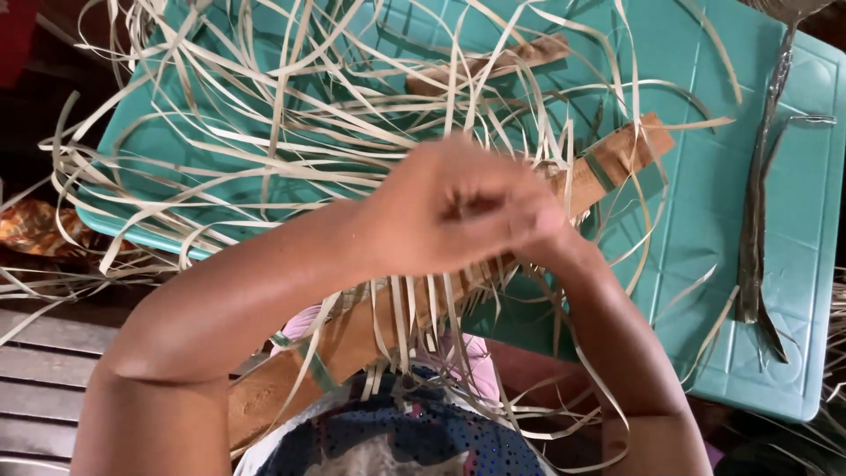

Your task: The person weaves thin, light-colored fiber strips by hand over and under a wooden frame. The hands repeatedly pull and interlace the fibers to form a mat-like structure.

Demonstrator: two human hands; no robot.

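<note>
My left hand (436, 207) is curled into a fist over a bundle of pale thin leaf strips (291, 115); strips run out from under it on both sides. My right hand (539, 222) sits right behind it, mostly hidden, fingers closed on the same strips. Both hands hover above a long brown wooden stick (617, 159) that slants from my lap up to the right, with a green band around it. More strips (414, 317) hang down over the stick below my hands.
A teal plastic table (705, 220) lies under the strips. A long dark dried leaf (756, 238) rests on its right side. A second wooden piece (502, 63) lies at the top. Wooden slats (40, 388) show at lower left.
</note>
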